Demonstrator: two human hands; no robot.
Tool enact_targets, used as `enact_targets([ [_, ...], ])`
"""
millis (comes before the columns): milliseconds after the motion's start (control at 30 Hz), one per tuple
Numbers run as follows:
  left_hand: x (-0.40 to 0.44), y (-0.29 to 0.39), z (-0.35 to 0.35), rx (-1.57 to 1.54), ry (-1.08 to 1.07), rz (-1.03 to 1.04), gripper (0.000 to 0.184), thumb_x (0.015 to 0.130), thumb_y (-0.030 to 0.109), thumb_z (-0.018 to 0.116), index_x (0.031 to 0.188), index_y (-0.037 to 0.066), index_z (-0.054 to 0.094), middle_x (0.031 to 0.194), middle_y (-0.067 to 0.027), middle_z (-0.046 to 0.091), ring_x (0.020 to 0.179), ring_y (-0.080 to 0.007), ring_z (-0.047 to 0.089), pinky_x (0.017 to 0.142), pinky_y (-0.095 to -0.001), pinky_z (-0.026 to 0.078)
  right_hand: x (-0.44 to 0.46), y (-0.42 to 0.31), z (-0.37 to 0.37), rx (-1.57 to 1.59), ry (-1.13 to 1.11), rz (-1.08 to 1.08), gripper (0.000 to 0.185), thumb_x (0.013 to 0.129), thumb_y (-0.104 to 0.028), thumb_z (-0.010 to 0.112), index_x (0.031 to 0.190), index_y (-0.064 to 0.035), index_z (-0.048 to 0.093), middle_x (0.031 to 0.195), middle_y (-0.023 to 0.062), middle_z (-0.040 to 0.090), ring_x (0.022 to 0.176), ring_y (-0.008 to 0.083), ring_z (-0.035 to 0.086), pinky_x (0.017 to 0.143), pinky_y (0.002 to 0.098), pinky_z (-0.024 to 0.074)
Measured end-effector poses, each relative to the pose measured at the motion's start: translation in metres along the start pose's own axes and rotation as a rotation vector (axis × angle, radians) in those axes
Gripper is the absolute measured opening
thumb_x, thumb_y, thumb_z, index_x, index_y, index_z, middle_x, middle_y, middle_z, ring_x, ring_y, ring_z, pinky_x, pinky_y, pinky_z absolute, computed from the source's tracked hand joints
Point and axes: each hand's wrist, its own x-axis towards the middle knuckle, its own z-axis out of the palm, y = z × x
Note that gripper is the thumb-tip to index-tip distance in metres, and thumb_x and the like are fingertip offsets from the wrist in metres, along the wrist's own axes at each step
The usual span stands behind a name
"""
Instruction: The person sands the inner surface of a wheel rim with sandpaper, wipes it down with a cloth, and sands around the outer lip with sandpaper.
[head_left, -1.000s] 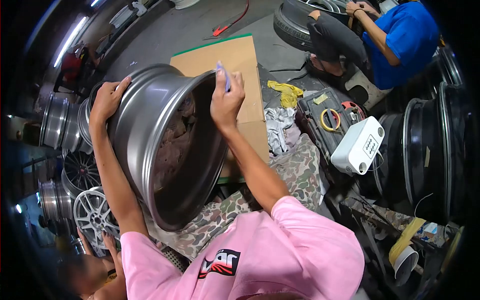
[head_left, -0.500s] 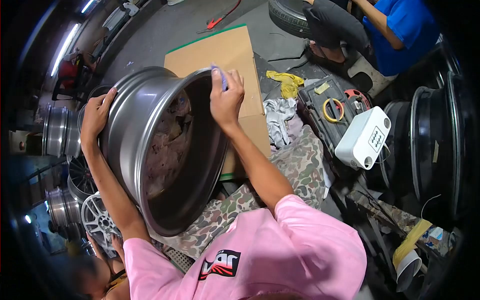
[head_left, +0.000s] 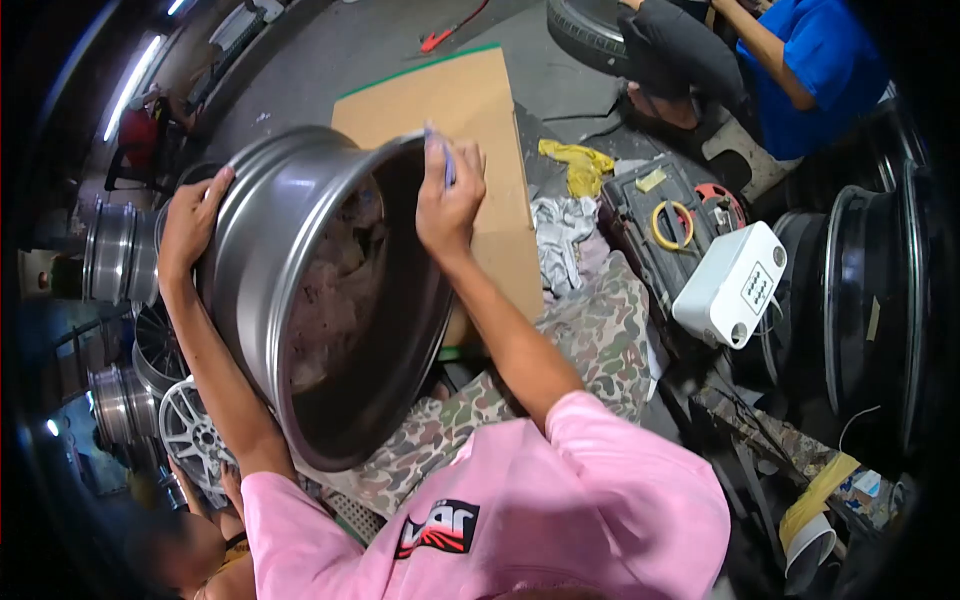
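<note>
A grey metal wheel rim (head_left: 258,235) stands tilted in front of my body, its open barrel facing toward me and to the right. My left hand (head_left: 192,222) grips the rim's far left edge, thumb on the outer barrel and the other fingers partly hidden. At the upper right lip, my right hand (head_left: 450,200) is closed around a thin purple piece (head_left: 440,158), which looks like folded sandpaper, and touches the lip. Inside the barrel lies crumpled brownish-pink material (head_left: 335,290), dim and hard to make out.
Brown cardboard (head_left: 430,90) lies beyond the rim. To the right are a yellow cloth (head_left: 577,165), a grey rag (head_left: 562,235), a yellow tape roll (head_left: 672,226), a white box (head_left: 730,285) and dark rims (head_left: 845,300). A person in blue (head_left: 820,80) sits upper right; another person (head_left: 190,550) is lower left.
My right hand with the purple piece has shifted slightly toward me along the lip. The left hand keeps its hold and the rim stays nearly in place. The view has shifted a little.
</note>
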Motion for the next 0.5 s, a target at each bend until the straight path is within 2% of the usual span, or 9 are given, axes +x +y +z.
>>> enact_targets([
  [33,0.0,0.004,-0.001,-0.016,-0.027,-0.032,0.058,0.105,0.048,0.056,0.101,-0.008,0.068,0.07,-0.0138,0.064,0.072,-0.0105,0.057,0.071,-0.0337,0.049,0.004,0.001,0.003,-0.037,0.017,0.007,0.028,0.104,-0.014,0.06,0.124,0.0018,0.072,0.081,0.0074,0.053,0.08,0.0193,0.053,0.077,0.0346,0.046],
  [167,0.002,-0.005,0.002,0.064,0.067,0.072,0.057,0.105,0.048,0.056,0.102,-0.006,0.07,0.072,-0.0149,0.065,0.072,-0.0115,0.058,0.072,-0.0338,0.049,-0.014,-0.014,0.002,0.042,0.043,0.06,0.028,0.104,-0.014,0.058,0.122,0.0014,0.073,0.082,0.0097,0.055,0.079,0.0226,0.052,0.077,0.0359,0.0454],
  [200,0.004,-0.002,0.001,0.041,0.051,0.056,0.056,0.105,0.049,0.056,0.103,-0.006,0.07,0.072,-0.0158,0.065,0.073,-0.0119,0.059,0.072,-0.0341,0.049,-0.014,-0.012,-0.001,0.04,0.004,0.06,0.027,0.103,-0.013,0.057,0.12,-0.0002,0.074,0.087,0.0137,0.059,0.081,0.0297,0.053,0.081,0.0421,0.0439],
  [333,0.002,-0.013,-0.001,0.066,-0.01,0.005,0.056,0.106,0.048,0.055,0.107,-0.005,0.07,0.075,-0.0166,0.067,0.074,-0.012,0.059,0.074,-0.034,0.05,-0.002,-0.002,0.011,0.002,0.104,0.037,0.026,0.101,-0.012,0.06,0.119,0.0003,0.074,0.082,0.0104,0.056,0.078,0.0269,0.052,0.079,0.0399,0.043],
  [400,0.003,-0.011,0.002,0.053,0.045,0.066,0.056,0.106,0.048,0.055,0.108,-0.005,0.07,0.076,-0.0143,0.069,0.075,-0.0107,0.059,0.075,-0.0327,0.05,-0.011,-0.015,-0.001,0.021,0.021,-0.014,0.025,0.101,-0.012,0.061,0.118,-0.0007,0.075,0.082,0.0102,0.056,0.078,0.0268,0.052,0.078,0.0394,0.0428],
  [500,0.0,-0.004,-0.002,0.026,-0.02,-0.006,0.056,0.106,0.048,0.055,0.108,-0.006,0.07,0.077,-0.0132,0.071,0.076,-0.0102,0.06,0.076,-0.0322,0.05,-0.029,-0.029,-0.03,0.037,-0.133,-0.035,0.026,0.101,-0.013,0.062,0.121,-0.0027,0.075,0.083,0.0081,0.057,0.082,0.023,0.054,0.078,0.0361,0.0445],
])
